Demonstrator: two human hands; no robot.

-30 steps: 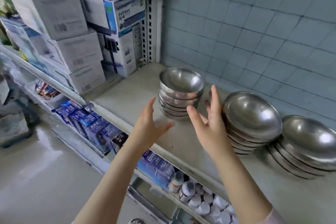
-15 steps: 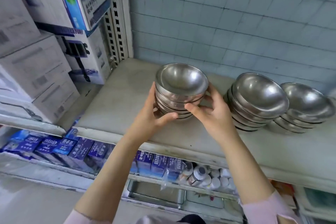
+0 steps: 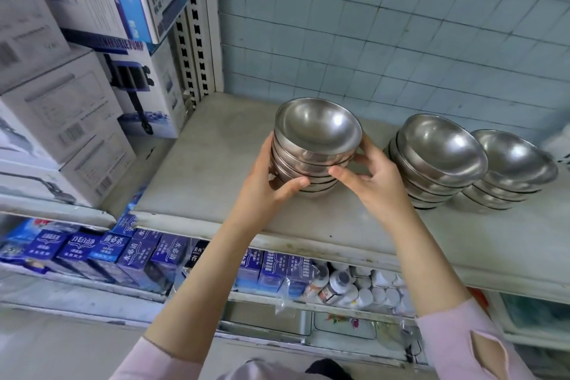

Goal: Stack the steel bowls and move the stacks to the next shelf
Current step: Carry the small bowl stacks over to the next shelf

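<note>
While both hands clasp it, the held stack of steel bowls (image 3: 314,145) stands near the middle of a pale shelf (image 3: 209,170). Several round, shallow bowls nest one inside another. They are dull silver with soft glints, and the top bowl's hollow faces up. Whether the stack's base rests on the board or is just off it, I cannot tell.

The left hand (image 3: 262,185) wraps the stack's left side, with its thumb curled across the lower bowls at the front. The right hand (image 3: 373,182) grips the right side, thumb pressed to the front and fingers curled under the top rim. Pink sleeves cover both arms near the elbows.

Right of the held stack, past a narrow gap, stands a second stack (image 3: 438,157). A third stack (image 3: 512,166) stands just beyond that, and the two look to be touching.

Left of the held stack, a wide stretch of board runs to a slotted upright post (image 3: 200,25), and cardboard boxes (image 3: 77,102) are piled past the post. Behind the stack, a band of board reaches a blue tiled wall (image 3: 401,25). In front of it, the shelf's front edge lies close under the wrists. Below that edge sit blue cartons (image 3: 108,250) and small white bottles (image 3: 364,287).
</note>
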